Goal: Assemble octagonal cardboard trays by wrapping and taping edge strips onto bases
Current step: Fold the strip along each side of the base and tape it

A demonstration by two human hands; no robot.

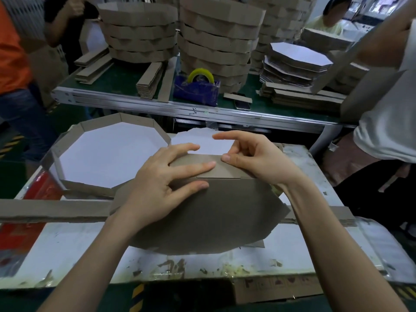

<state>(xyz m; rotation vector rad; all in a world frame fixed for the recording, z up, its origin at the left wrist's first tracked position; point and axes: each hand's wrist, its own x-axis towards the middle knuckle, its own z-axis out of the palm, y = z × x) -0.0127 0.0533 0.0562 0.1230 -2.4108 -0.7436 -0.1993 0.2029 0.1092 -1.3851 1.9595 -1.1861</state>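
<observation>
Fingers (pixel 198 168) of left hand (pixel 155 183) press flat on edge strip (pixel 225 172); right hand (pixel 254 154) pinches it.

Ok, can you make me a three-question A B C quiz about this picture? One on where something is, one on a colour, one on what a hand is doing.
1. Where is the white-bottomed tray? A) left of the brown base B) on the green belt C) on the floor
2. What colour is the tape roll? A) red B) yellow C) black
3. What is the left hand doing? A) pressing the edge strip B) holding scissors C) hanging idle
Answers: 1 A, it sits beside the base. 2 B, the roll on the dispenser is yellow. 3 A, its fingers lie on the strip.
</observation>
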